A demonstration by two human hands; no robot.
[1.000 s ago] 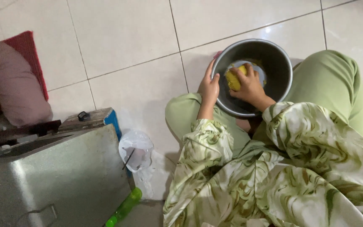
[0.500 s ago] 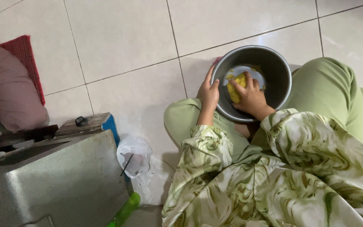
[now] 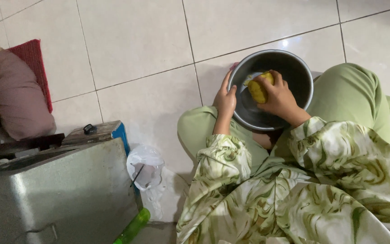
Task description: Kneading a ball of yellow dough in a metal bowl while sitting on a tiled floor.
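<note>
- A person sits on a pale tiled floor in green trousers and a green-and-cream patterned top, seen from above by a head camera.
- A round metal bowl rests on the floor between the knees, tilted slightly toward the person.
- The left hand grips the bowl's near-left rim, fingers curled over the edge and thumb outside, steadying it.
- The right hand is inside the bowl, fingers wrapped around a yellow sponge and pressing it to the inner wall.
- Compared with 1 second ago, the sponge sits further left and lower against the bowl's wall; earlier it lay nearer the middle of the base. The right hand covers more of it now.
- The left hand keeps the same hold on the rim across the 3 moments.
- That shift suggests a circular scrubbing stroke in progress, with the inner wall now being worked.
- To the left stand a grey metal box, a crumpled clear plastic bag, a green bottle and a pink cushion.
</note>
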